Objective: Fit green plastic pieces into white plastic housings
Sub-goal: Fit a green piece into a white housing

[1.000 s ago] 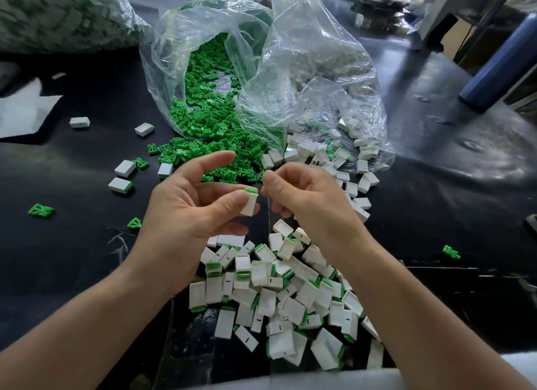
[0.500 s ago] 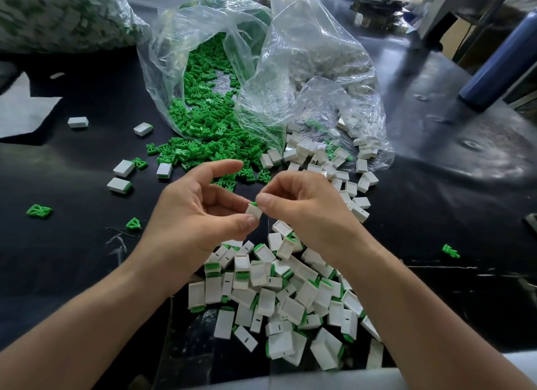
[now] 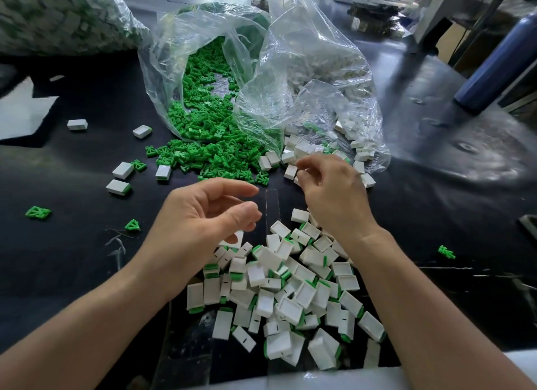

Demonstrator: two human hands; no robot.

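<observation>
Loose green pieces (image 3: pixel 209 154) spill from a clear bag (image 3: pixel 203 40) onto the black table. Empty white housings (image 3: pixel 302 151) lie at the mouth of a second clear bag (image 3: pixel 313 70). A pile of fitted white housings with green ends (image 3: pixel 290 290) lies near me. My left hand (image 3: pixel 203 218) hovers over the pile's far left edge, fingers loosely curled, thumb and forefinger apart, holding nothing. A white housing (image 3: pixel 236 238) lies just under it. My right hand (image 3: pixel 331 189) reaches to the empty housings, its curled fingertips right beside one (image 3: pixel 290 171); no piece shows between them.
Stray housings (image 3: pixel 122 170) and green pieces (image 3: pixel 37 212) are scattered on the left of the table. One green piece (image 3: pixel 447 251) lies at the right. A full bag (image 3: pixel 58 17) sits back left, a blue cylinder (image 3: pixel 494 61) back right.
My hands have parted. The left hand let go of the fitted housing it pinched and opened over the pile. The right hand moved forward and right to the empty housings.
</observation>
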